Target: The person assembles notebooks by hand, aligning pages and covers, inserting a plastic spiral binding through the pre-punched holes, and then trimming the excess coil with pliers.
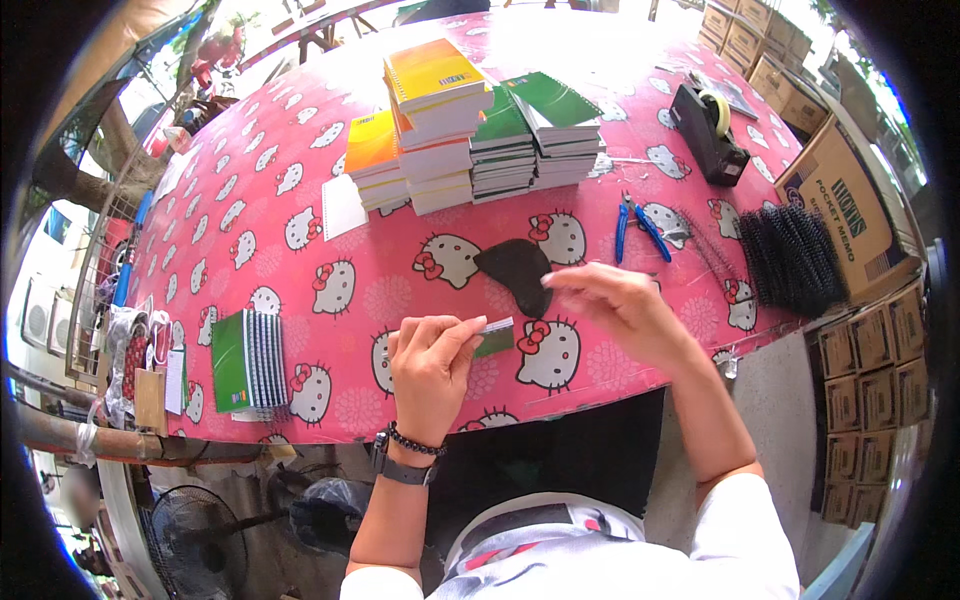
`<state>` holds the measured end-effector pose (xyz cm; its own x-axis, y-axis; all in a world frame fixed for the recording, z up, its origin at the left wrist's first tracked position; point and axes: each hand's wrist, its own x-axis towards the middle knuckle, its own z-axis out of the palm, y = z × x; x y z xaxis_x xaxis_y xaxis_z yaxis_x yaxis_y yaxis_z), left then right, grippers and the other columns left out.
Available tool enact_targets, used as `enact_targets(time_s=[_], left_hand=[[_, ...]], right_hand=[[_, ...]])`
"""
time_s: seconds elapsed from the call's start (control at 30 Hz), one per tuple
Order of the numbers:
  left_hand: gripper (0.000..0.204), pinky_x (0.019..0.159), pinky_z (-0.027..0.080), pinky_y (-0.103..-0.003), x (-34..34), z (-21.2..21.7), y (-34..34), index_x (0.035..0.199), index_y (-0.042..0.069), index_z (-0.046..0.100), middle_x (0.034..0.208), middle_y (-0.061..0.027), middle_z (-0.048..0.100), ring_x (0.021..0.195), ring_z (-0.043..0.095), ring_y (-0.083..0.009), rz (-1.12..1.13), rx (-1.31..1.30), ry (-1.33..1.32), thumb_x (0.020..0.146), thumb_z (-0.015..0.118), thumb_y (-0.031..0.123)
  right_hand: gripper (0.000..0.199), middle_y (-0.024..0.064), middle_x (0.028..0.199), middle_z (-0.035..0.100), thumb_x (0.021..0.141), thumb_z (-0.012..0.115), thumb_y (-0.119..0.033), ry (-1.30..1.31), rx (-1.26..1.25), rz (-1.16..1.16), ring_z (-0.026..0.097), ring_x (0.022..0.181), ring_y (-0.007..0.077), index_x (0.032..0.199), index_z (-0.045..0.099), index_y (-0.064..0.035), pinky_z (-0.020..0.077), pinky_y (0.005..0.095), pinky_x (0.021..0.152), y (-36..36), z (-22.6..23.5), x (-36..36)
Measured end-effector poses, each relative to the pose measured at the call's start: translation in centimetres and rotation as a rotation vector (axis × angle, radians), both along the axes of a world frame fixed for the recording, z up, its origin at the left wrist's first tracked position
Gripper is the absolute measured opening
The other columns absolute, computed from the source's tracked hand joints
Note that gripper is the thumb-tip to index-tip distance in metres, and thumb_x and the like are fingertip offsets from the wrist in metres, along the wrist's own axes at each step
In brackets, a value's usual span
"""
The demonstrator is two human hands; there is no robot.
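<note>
My left hand (pixel 432 350) is closed around a small notepad (pixel 495 341) with a green cover, held just above the near part of the table. The pad's pale page edge faces up, and my fingers cover its left part. To the right, my right hand (pixel 625 308) has its fingers stretched out and nothing visible in it; its thumb is hidden. Its fingertips are beside a flat, curved black piece (pixel 519 272) of unclear material. Beyond that hand lie blue-handled cutting pliers (pixel 641 230). A bundle of black spiral binding coils (pixel 795 260) sits at the right edge.
Stacks of yellow-covered notepads (pixel 433 75) and green-covered notepads (pixel 555 102) rise at the back middle. Green spiral-bound notepads (pixel 248 360) stand at the left. A black tape dispenser (pixel 708 140) and cardboard boxes (pixel 850 205) are on the right. The table has a pink patterned cover (pixel 250 270).
</note>
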<state>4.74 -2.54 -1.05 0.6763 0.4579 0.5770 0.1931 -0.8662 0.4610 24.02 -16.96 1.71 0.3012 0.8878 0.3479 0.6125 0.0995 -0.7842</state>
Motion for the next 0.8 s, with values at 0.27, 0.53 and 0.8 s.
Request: enact_targets(time_s=[0.27,0.53,0.8], left_hand=[[0.016,0.07,0.037,-0.031,-0.3,0.4,-0.2,0.09,0.015,0.07,0.081,0.0021,0.059,0.078,0.053,-0.0172,-0.037,0.012,-0.006,0.074,0.07,0.011],[0.018,0.071,0.037,-0.032,-0.6,0.6,-0.4,0.09,0.015,0.071,0.08,0.0017,0.059,0.077,0.052,-0.0174,-0.034,-0.003,-0.014,0.073,0.071,0.01],[0.018,0.072,0.037,-0.032,-0.6,0.7,-0.8,0.09,0.015,0.07,0.08,0.0011,0.059,0.078,0.052,-0.0179,-0.04,-0.014,-0.008,0.072,0.071,0.01]], right_hand=[[0.02,0.0079,0.085,0.06,0.08,0.064,0.0,0.001,-0.007,0.058,0.061,0.074,0.0198,0.1,0.064,-0.0043,0.0493,0.03,0.064,1.4,-0.9,-1.6],[0.018,0.0099,0.084,0.059,0.083,0.058,0.0,-0.039,-0.063,0.124,0.059,0.077,0.0253,0.1,0.063,-0.0045,0.0479,0.0336,0.066,1.9,-0.7,-1.7],[0.018,0.0087,0.078,0.058,0.083,0.059,-0.001,-0.236,0.009,0.232,0.059,0.07,0.0213,0.1,0.063,-0.0046,0.0473,0.0333,0.061,1.9,-1.5,-0.8]])
